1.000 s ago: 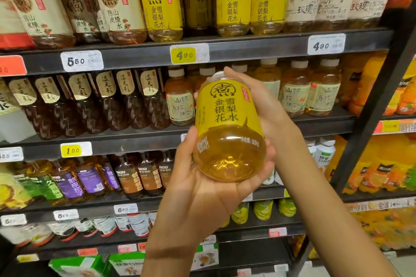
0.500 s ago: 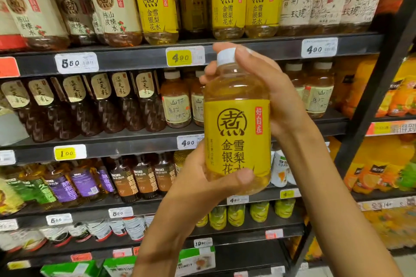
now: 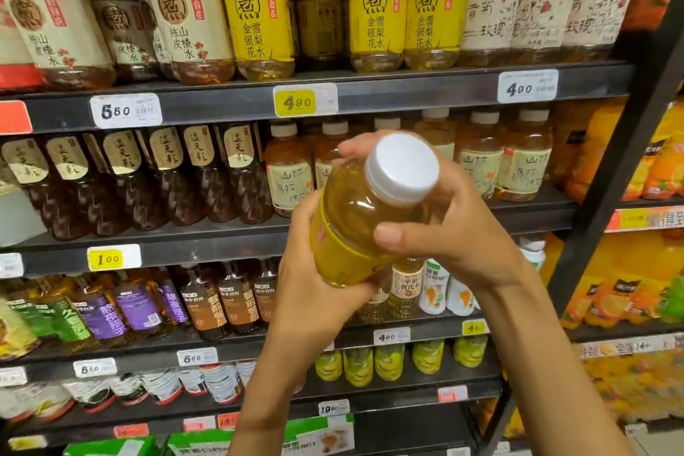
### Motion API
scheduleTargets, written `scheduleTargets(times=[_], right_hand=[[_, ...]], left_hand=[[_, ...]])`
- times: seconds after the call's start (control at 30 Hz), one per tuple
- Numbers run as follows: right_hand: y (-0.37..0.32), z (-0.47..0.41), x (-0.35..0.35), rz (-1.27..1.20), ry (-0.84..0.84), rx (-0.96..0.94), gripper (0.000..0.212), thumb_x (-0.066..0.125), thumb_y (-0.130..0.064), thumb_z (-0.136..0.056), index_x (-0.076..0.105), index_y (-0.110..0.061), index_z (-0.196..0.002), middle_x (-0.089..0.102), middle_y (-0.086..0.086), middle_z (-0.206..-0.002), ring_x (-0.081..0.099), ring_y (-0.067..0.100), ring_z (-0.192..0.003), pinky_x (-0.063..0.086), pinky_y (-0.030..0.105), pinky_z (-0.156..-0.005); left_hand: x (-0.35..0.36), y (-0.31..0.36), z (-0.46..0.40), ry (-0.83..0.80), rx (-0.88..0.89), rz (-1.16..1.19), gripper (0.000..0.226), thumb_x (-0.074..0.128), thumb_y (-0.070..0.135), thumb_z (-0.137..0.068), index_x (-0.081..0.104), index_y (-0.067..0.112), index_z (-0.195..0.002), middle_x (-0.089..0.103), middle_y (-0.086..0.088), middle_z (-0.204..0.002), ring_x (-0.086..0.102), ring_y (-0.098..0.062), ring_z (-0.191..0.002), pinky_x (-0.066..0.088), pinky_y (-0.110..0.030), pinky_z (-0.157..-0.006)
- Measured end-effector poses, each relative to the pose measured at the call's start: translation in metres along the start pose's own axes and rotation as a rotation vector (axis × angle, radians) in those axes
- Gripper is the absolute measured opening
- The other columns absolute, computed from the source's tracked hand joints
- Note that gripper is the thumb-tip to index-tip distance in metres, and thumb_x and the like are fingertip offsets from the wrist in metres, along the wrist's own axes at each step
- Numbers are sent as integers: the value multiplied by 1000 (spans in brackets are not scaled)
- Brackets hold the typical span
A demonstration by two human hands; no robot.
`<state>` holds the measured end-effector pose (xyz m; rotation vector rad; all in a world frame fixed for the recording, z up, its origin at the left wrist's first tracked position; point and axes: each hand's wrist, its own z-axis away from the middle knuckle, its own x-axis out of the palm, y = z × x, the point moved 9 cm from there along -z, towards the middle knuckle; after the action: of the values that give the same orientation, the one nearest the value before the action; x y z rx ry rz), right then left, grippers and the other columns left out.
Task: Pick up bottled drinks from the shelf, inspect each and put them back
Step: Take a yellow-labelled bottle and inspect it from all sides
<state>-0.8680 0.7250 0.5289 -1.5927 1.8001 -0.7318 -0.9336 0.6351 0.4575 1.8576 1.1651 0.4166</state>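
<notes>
In the centre of the frame, both hands hold a bottle (image 3: pixel 364 229) of pale amber drink with a yellow label, tilted so its white cap (image 3: pixel 402 168) points up and toward the camera. The left hand (image 3: pixel 314 281) has its grip wrapped round the labelled lower body, and the right hand (image 3: pixel 455 229) has its grip round the shoulder below the cap. Behind them stands the shelf (image 3: pixel 407 91), filled with rows of bottles and price tags (image 3: pixel 305 100).
</notes>
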Motion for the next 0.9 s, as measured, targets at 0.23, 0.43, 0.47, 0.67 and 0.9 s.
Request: scheduleTargets(times=[0.23, 0.43, 0.47, 0.67, 0.9], right_hand=[[3, -1, 4, 25, -77, -46, 52, 76, -16, -66, 59, -21, -115, 58, -7, -123, 53, 16, -119, 44, 29, -96], [10, -10, -2, -12, -75, 46, 50, 74, -49, -74, 63, -18, -112, 66, -9, -112, 60, 13, -107, 47, 25, -88], [13, -12, -2, -29, -85, 78, 54, 73, -53, -73, 63, -17, -112, 67, -7, -111, 61, 15, -106, 48, 27, -88], [22, -14, -7, -269, -27, 160, 44, 74, -44, -74, 69, -11, -103, 71, 5, -102, 66, 22, -98, 52, 33, -85], [0, -16, -36, -103, 379, 73, 23, 59, -23, -88, 69, -6, -100, 73, 5, -94, 68, 16, -88, 55, 28, -77]], left_hand=[[-5, -1, -3, 8, 47, -15, 90, 86, 25, -55, 40, 46, -129, 60, 14, -120, 59, -7, -113, 51, -17, -87], [8, -9, 9, -203, -50, 0, 82, 89, 35, -50, 48, 56, -118, 65, 24, -113, 64, 1, -103, 52, -11, -77], [12, -12, 11, -239, -84, 25, 79, 90, 35, -49, 49, 57, -114, 66, 24, -110, 65, 2, -100, 52, -10, -74], [30, -25, 16, -359, -180, 185, 78, 89, 34, -48, 53, 54, -114, 69, 16, -113, 66, -6, -106, 55, -20, -78], [27, -4, 4, -156, -41, 289, 73, 71, 36, -72, 38, 35, -137, 60, 17, -127, 59, -9, -117, 51, -22, -91]])
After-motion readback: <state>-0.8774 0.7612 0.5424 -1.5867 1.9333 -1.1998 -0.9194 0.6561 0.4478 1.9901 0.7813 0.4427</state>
